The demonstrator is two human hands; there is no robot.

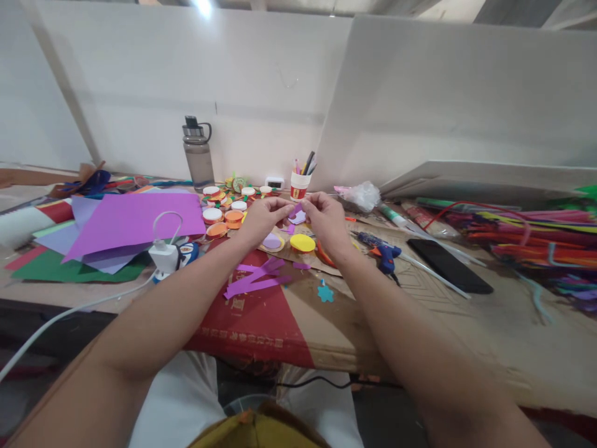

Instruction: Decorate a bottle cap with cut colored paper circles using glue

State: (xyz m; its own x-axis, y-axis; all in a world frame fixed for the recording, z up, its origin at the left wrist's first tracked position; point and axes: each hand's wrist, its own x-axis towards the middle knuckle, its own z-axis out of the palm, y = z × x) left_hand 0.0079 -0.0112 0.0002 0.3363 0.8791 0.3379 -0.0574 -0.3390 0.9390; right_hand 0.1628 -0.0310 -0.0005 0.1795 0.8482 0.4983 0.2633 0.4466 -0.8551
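Between my two hands, above the far middle of the table, is a small piece of purple paper (295,212). My left hand (265,216) pinches it from the left side. From the right, my right hand (324,219) has its fingertips closed on the same paper. Below the hands lie a yellow disc (303,243) and a lilac disc (271,241). Several purple paper strips (256,281) rest on the red-printed cardboard (261,336), with a blue flower-shaped cutout (325,292) to their right. The fingers partly hide the paper.
Coloured paper sheets (140,221), a white plug (164,255) and a bottle (198,155) are left. Round white-and-orange pieces (233,218) sit beside my left hand. A pen cup (300,185) stands behind. Right are a glue gun (386,255), a phone (448,264) and pipe cleaners (550,236).
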